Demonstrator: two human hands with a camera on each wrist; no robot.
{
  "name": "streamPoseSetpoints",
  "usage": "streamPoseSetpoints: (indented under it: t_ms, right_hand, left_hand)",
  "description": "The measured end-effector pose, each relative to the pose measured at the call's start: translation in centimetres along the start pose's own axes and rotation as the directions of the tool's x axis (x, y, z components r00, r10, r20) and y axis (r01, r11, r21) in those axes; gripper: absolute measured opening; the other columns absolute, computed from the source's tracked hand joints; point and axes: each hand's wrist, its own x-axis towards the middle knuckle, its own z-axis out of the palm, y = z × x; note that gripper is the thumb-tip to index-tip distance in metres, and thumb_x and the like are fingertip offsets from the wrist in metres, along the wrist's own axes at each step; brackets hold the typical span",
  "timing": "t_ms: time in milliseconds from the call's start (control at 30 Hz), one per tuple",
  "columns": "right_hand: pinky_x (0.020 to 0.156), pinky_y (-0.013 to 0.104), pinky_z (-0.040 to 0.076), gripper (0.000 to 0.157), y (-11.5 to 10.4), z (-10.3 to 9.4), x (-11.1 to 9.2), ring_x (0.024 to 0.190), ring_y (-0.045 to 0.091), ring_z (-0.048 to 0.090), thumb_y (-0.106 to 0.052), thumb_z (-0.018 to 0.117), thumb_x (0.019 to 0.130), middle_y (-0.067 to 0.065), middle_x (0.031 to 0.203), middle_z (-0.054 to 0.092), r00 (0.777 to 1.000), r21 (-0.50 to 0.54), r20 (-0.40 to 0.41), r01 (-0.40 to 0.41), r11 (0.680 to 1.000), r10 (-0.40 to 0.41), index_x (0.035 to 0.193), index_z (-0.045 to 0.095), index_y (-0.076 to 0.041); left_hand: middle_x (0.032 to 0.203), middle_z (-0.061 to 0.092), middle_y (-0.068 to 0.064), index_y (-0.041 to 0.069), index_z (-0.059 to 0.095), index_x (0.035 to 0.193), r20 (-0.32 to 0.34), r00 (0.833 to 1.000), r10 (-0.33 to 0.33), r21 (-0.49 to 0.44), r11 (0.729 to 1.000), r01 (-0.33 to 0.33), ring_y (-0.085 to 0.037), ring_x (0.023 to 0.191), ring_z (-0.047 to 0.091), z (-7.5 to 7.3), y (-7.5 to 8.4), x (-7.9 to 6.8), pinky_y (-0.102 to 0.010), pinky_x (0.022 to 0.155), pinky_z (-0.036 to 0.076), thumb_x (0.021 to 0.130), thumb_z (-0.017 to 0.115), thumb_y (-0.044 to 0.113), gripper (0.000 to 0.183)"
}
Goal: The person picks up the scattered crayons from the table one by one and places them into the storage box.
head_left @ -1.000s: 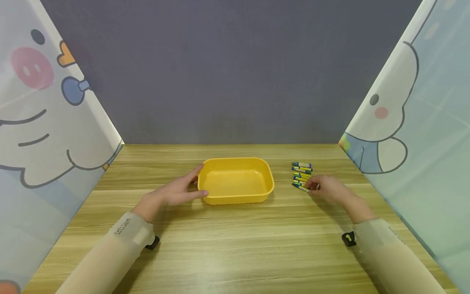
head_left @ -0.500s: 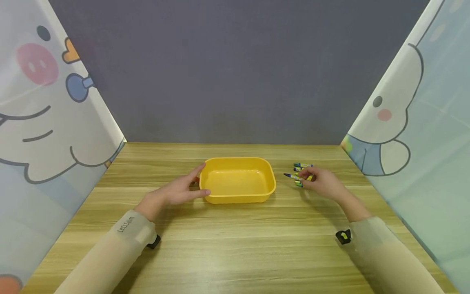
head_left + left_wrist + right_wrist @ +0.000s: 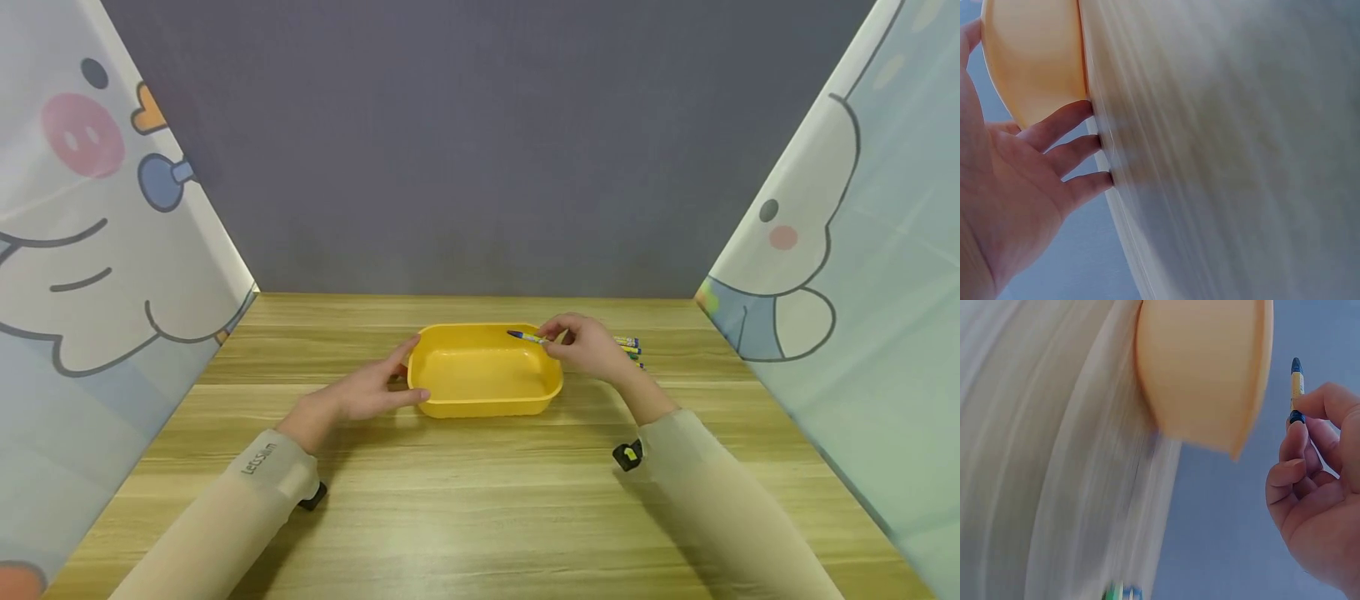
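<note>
A yellow plastic tub [image 3: 484, 400] stands in the middle of the wooden table [image 3: 480, 500]. My left hand [image 3: 371, 385] rests against its left end with straight fingers [image 3: 1063, 125], thumb on the near corner. My right hand [image 3: 581, 342] hovers over the tub's far right corner and pinches a blue and yellow crayon [image 3: 527, 337], tip pointing left above the tub. The right wrist view shows that crayon [image 3: 1297, 387] pinched between fingertips beside the tub [image 3: 1210, 369]. The tub's inside is bare.
Several more crayons [image 3: 630, 346] lie on the table right of the tub, partly hidden behind my right hand. Cartoon-printed curtains [image 3: 90, 250] close in both sides; a grey wall [image 3: 480, 142] stands at the back.
My right hand picked one crayon from the pile and carried it left, from beside the pile to above the tub's right end. The left hand stayed on the tub.
</note>
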Motion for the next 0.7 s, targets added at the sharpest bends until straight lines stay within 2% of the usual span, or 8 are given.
streamPoseSetpoints:
  t_ms: [400, 700]
  right_hand:
    - [0.071, 0.027, 0.048, 0.019, -3.4, 6.5, 4.5, 0.080, 0.015, 0.057, -0.017, 0.074, 0.102, 0.007, 0.111, 0.074, 0.991, 0.091, 0.121, 0.052, 0.994, -0.063, 0.119, 0.081, -0.011]
    - [0.075, 0.028, 0.052, 0.019, -5.1, 8.6, 6.3, 0.085, 0.016, 0.059, -0.020, 0.075, 0.104, 0.004, 0.113, 0.075, 0.979, 0.108, 0.198, 0.022, 0.994, -0.043, 0.120, 0.081, -0.014]
  left_hand:
    - [0.152, 0.066, -0.018, 0.023, 0.003, 0.179, -0.005, 1.000, -0.010, -0.002, 1.000, 0.009, -0.040, 0.145, 0.061, -0.1, 0.0, 0.2, -0.066, 0.125, 0.041, 0.102, 0.066, 0.067, 0.109]
    - [0.152, 0.066, -0.016, 0.027, 0.003, 0.179, -0.004, 0.999, -0.032, -0.002, 0.999, 0.032, -0.039, 0.144, 0.062, -0.1, 0.2, 0.0, -0.065, 0.125, 0.043, 0.100, 0.066, 0.071, 0.110]
